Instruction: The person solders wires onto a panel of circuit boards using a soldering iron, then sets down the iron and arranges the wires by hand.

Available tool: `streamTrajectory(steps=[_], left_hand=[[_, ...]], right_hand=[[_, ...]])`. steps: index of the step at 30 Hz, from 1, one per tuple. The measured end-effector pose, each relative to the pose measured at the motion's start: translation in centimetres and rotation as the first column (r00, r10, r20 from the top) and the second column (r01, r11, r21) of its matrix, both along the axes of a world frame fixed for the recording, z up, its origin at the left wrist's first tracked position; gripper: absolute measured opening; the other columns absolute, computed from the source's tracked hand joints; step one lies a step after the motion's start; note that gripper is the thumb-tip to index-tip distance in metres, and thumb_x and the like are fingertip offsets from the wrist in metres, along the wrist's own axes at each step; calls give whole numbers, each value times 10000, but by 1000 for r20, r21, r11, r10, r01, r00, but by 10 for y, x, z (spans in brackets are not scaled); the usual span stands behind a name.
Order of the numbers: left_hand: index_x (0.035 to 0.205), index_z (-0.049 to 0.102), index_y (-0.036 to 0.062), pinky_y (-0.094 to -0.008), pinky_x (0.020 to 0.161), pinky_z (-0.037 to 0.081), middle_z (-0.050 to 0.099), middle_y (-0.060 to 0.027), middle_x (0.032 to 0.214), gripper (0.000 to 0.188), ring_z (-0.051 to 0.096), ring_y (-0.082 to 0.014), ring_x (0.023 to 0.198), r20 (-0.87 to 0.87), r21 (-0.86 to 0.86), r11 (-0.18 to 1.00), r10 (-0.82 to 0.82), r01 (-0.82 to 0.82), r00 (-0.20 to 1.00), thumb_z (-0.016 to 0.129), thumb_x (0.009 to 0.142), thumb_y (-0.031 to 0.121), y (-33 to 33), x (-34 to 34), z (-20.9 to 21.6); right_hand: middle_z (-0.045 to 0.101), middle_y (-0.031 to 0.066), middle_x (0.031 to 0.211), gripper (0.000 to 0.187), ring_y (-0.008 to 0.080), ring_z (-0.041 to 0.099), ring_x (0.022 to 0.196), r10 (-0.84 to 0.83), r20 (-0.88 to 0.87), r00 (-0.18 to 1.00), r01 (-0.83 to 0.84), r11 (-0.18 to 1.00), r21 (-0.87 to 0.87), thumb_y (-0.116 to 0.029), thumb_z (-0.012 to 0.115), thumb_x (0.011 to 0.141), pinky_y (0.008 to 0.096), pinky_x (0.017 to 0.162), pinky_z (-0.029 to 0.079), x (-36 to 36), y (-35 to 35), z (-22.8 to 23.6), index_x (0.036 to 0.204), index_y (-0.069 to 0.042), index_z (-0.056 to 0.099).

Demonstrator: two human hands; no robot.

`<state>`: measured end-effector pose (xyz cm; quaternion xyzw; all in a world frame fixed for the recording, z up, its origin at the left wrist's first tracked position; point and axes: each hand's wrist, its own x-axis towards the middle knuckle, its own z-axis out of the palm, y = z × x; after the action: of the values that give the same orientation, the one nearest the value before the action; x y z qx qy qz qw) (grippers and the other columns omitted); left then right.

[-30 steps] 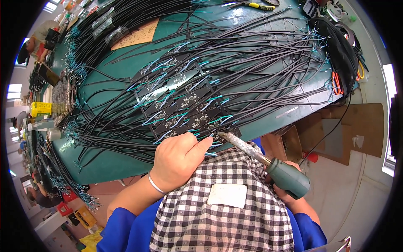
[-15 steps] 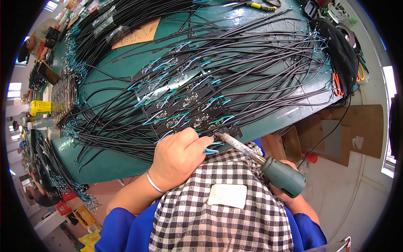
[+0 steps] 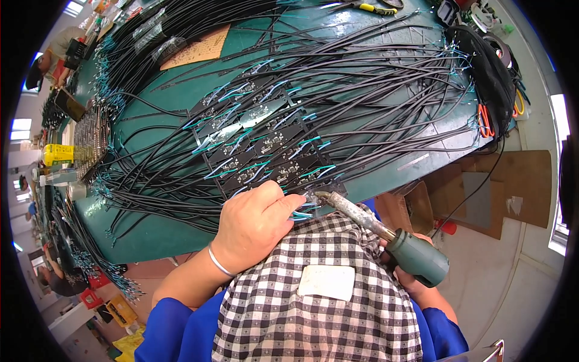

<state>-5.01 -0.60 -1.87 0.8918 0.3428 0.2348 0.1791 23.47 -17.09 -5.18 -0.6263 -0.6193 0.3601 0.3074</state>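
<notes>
My right hand (image 3: 411, 282) is wrapped round the dark green handle of a soldering iron (image 3: 416, 256), which partly hides its fingers. The iron's bent tip points at the near edge of a panel of black circuit boards (image 3: 274, 142), close to my left fingertips. My left hand (image 3: 256, 220) is closed in a pinch at that edge, on a black cable whose thin blue ends (image 3: 303, 215) show below the thumb. The exact grip is hidden under the fingers. Blue and teal wires lie across the boards, and many black cables (image 3: 386, 90) fan out on both sides.
A green table (image 3: 398, 178) carries it all. Cable bundles (image 3: 175, 30) and brown card (image 3: 199, 49) lie at the back left. Yellow-handled pliers (image 3: 377, 9), a black bag (image 3: 490, 78) and orange-handled scissors (image 3: 484, 120) are at the far side and right. Cardboard (image 3: 522, 187) stands beyond the table's right edge.
The soldering iron has shifted slightly to the right and back from the panel's edge, together with my right hand. My left hand keeps its place almost unchanged.
</notes>
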Motion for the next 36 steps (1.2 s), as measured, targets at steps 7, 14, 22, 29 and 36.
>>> streamTrajectory(steps=[7,14,22,29,36], left_hand=[[925,652,87,-315,513,451,481,-27,742,356,557,-186,620,-34,-7,1000,7,-7,999,722,578,56,2,3,4],[912,644,77,-314,509,458,501,-29,748,308,566,-186,611,-8,-3,1000,-6,6,1000,690,612,25,5,5,5],[898,640,62,-309,492,463,491,-34,734,283,560,-183,585,14,19,1000,-3,3,1000,666,623,1,7,5,7],[896,643,63,-309,496,465,500,-34,746,281,565,-185,589,4,15,1000,-10,10,1000,666,623,0,8,5,6],[893,646,71,-314,507,466,523,-30,769,282,573,-184,615,-6,8,1000,-6,6,1000,670,619,9,4,10,5]], right_hand=[[651,109,990,291,299,617,911,-126,-100,987,122,991,-48,-192,659,707,376,794,489,-4,6,10,975,-78,665],[645,116,1006,313,300,616,924,-95,-109,990,98,995,26,-178,677,702,372,801,490,-9,18,10,993,-67,659],[603,104,1073,562,220,570,970,21,-18,1000,-19,994,106,-381,664,774,366,877,441,-3,13,2,1198,-83,446],[653,84,1002,326,270,593,979,-184,-339,923,95,960,-262,-240,648,782,371,859,445,-1,5,11,1042,-43,631],[604,138,1117,464,288,582,1037,-203,-311,928,162,975,-152,-247,676,756,376,901,440,7,-8,1,1137,-9,560]])
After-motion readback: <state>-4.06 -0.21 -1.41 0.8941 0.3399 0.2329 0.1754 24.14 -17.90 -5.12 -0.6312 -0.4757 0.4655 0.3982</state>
